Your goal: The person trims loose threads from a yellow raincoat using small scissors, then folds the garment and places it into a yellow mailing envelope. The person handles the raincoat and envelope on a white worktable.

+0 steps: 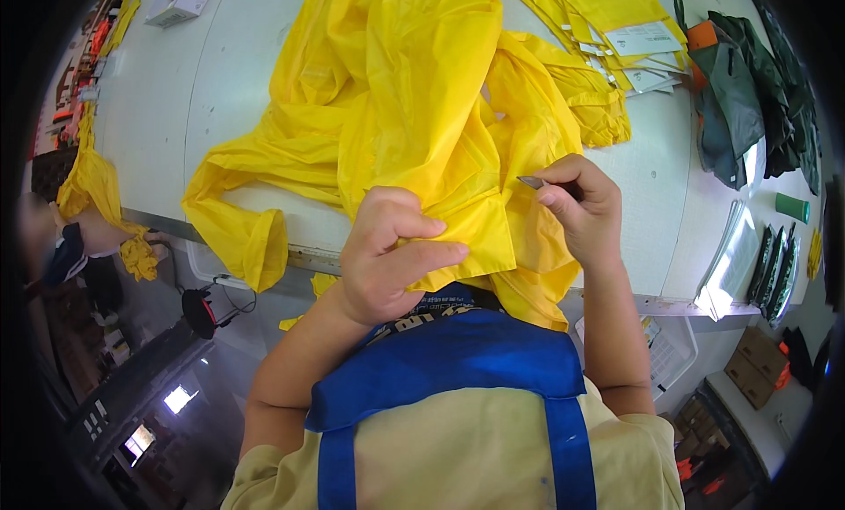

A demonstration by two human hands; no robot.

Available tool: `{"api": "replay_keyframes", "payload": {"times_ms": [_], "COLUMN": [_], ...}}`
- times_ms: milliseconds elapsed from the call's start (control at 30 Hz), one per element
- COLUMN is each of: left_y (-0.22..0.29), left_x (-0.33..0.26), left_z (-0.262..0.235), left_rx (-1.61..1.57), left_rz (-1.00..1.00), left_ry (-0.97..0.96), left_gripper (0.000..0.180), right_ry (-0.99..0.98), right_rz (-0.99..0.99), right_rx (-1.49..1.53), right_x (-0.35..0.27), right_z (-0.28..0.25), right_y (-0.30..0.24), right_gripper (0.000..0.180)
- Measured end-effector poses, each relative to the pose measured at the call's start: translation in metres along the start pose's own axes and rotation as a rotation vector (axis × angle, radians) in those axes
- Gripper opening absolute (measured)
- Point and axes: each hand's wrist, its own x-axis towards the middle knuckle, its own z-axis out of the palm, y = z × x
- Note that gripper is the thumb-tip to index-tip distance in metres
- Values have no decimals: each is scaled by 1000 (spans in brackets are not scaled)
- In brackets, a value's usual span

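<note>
A yellow garment [414, 96] of thin, shiny cloth lies heaped over the table's front edge, one sleeve [255, 237] trailing to the left. My left hand [387, 255] is closed on its near part, thumb and fingers on a flat, square-cornered piece of the cloth. Just right of that piece, my right hand [585, 206] grips small thread snips [532, 182]. Their pointed metal tip faces left, close above the garment, and the rest is mostly hidden in my fingers.
The white table [229, 70] runs along the front. Folded yellow garments with white labels [647, 39] are stacked at the back right. Dark green garments [748, 96], clear plastic bags [726, 255] and a green roll [792, 207] lie farther right. Another person [79, 233] is at the left.
</note>
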Motion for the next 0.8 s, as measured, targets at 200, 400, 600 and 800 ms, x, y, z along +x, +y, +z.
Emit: {"api": "replay_keyframes", "payload": {"times_ms": [200, 400, 600, 800], "left_y": [0, 2, 2, 2], "left_x": [2, 6, 6, 8], "left_z": [-1, -1, 2, 2], "left_rx": [34, 64, 52, 53], "left_rz": [56, 83, 85, 82], "left_ry": [-32, -47, -47, -40], "left_gripper": [31, 29, 28, 28], "right_ry": [-194, -315, -375, -346], "right_rz": [-30, -62, -31, -144], "right_rx": [-349, -461, -354, -464], "right_x": [14, 31, 34, 31], "right_z": [-12, -15, -5, -2], "right_y": [-43, -58, -56, -57], "right_gripper": [28, 30, 32, 32]}}
